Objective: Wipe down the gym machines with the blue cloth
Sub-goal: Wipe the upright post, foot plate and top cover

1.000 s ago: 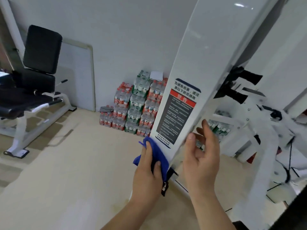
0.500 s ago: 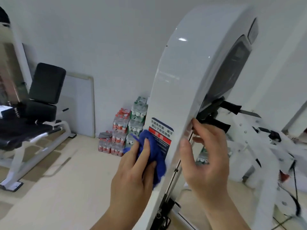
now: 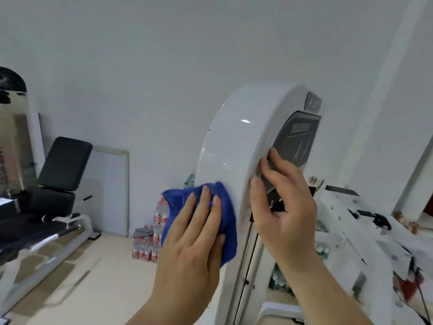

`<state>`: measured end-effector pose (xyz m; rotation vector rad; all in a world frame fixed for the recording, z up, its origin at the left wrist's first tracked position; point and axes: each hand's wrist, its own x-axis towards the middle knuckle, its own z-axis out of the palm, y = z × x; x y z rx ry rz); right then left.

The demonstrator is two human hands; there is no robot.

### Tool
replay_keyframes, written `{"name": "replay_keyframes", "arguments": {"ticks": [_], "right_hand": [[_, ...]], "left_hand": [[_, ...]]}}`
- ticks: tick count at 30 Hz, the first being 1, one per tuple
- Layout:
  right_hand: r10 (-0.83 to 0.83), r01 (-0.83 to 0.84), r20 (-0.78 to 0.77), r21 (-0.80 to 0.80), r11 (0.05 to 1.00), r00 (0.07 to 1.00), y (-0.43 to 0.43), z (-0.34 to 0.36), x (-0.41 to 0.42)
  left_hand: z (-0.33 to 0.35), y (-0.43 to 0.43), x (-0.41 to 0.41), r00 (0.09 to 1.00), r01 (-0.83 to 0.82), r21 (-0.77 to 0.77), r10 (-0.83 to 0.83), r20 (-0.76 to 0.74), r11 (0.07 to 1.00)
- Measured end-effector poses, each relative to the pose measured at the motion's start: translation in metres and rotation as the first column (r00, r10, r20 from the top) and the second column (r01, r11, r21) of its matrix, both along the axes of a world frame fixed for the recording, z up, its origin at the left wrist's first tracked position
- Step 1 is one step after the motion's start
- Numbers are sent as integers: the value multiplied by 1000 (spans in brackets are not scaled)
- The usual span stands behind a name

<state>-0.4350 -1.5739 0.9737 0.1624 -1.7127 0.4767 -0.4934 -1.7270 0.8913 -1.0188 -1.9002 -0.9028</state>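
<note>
Left hand (image 3: 194,233), fingers straight, presses the crumpled blue fabric cloth (image 3: 228,226) flat against the glossy white arched machine housing (image 3: 236,141); right hand (image 3: 283,207) curls round its front edge. The housing's long axis rises above the cloth.

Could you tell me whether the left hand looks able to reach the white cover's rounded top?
Probably yes: the left hand presses the blue cloth on the white cover, and nothing blocks the surface above.
</note>
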Motion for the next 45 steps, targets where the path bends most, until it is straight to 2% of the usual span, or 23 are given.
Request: {"name": "replay_keyframes", "arguments": {"ticks": [2, 9, 15, 17, 22, 25, 28, 30, 32, 34, 38, 42, 45], "right_hand": [[10, -10, -15, -18, 1000, 1000, -1, 1, 0], [89, -88, 4, -98, 991, 996, -6, -7, -3], [141, -132, 118, -82, 988, 983, 4, 1, 10], [159, -145, 139, -102, 984, 977, 4, 3, 13], [196, -182, 141, -107, 977, 970, 10, 13, 16], [270, -245, 124, -186, 952, 955, 14, 15, 16], [295, -247, 137, -288, 925, 946, 22, 15, 14], [297, -234, 194, -292, 927, 935, 29, 13, 10], [292, -233, 211, -265, 936, 933, 36, 10, 8], [291, -237, 194, -258, 937, 937, 41, 10, 7], [321, -270, 130, -308, 912, 938, 33, 15, 9], [279, -260, 54, -228, 938, 959, 6, -6, 27], [253, -222, 109, -242, 945, 961, -17, -53, 33]], "left_hand": [[6, -2, -3, 1000, -5, -22, 5, 5, 1000], [102, 6, -23, 999, -6, 15, 5, 35, 1000], [20, -1, 6, 1000, -19, -31, 19, 11, 999], [18, -2, 7, 999, -44, -47, 44, -10, 998], [115, 9, -5, 996, -83, -46, 84, 27, 995], [136, 19, 1, 983, -158, -78, 149, -104, 984], [100, 24, 17, 928, -263, -195, 192, -320, 945], [83, 21, 18, 881, -304, -226, 183, -436, 925], [97, 18, 11, 870, -271, -211, 145, -472, 939], [127, 21, 6, 884, -232, -191, 125, -450, 954], [156, 37, 9, 961, -202, -39, 190, -200, 979], [84, 34, 16, 987, -120, 91, 129, -97, 989], [1, 19, 29, 994, -29, 83, 20, 108, 996]]}}
